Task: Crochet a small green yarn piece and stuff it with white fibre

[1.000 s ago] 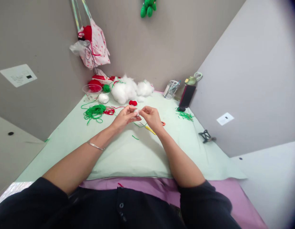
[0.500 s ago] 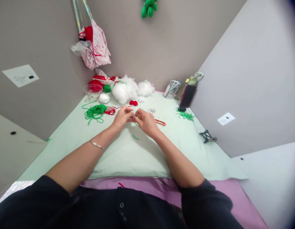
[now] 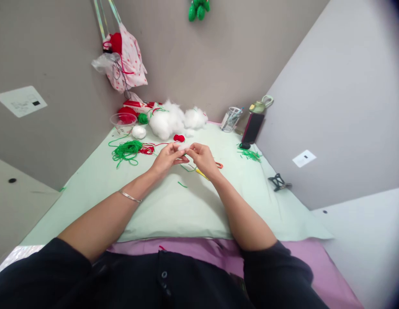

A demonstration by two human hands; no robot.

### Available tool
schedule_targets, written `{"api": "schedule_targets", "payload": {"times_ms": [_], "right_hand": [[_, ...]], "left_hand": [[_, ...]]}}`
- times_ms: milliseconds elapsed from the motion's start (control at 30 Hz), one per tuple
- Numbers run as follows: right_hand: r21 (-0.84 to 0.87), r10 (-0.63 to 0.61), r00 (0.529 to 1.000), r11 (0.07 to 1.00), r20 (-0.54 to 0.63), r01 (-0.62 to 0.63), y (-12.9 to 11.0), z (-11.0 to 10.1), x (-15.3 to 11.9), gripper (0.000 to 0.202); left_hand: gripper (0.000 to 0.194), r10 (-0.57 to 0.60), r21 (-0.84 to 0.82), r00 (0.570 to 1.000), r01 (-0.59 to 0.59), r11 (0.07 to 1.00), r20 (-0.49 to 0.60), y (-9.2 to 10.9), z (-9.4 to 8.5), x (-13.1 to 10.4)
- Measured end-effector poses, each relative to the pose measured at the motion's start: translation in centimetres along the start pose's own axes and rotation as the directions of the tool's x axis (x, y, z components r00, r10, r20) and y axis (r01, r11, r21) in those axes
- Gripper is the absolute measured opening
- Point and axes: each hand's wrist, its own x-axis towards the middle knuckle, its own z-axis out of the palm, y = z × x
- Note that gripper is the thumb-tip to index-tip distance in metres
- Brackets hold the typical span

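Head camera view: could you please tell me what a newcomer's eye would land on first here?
At the centre, the left hand and right hand meet, pinching a small white fluffy tuft above the pale green cloth. Behind them, a big heap of white stuffing lies against the wall, with a tangle of green yarn to its left.

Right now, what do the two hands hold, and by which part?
Left hand and right hand pinch a small white tuft by its ends, between the fingertips.
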Motion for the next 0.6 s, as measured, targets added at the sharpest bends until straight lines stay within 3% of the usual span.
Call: {"api": "schedule_targets", "payload": {"times_ms": [167,367,600], "right_hand": [[0.047,-0.009,0.998,0.999,0.061,0.006,-0.9,0.7,-0.9,0.022],[0.16,0.024,0.997,0.987,0.076,-0.036,-1.3,1.4,-1.1,0.03],[0.17,0.043,0.997,0.984,0.061,-0.052,-0.2,0.8,-0.2,0.04]], "left_hand": [[0.033,0.041,0.068,0.997,-0.037,0.997,-0.067,-0.6,-0.4,0.5],[0.03,0.183,0.134,0.976,-0.167,0.977,-0.117,-0.5,0.0,0.5],[0.037,0.235,0.133,0.969,-0.224,0.966,-0.075,-0.3,0.5,-0.4]]}}
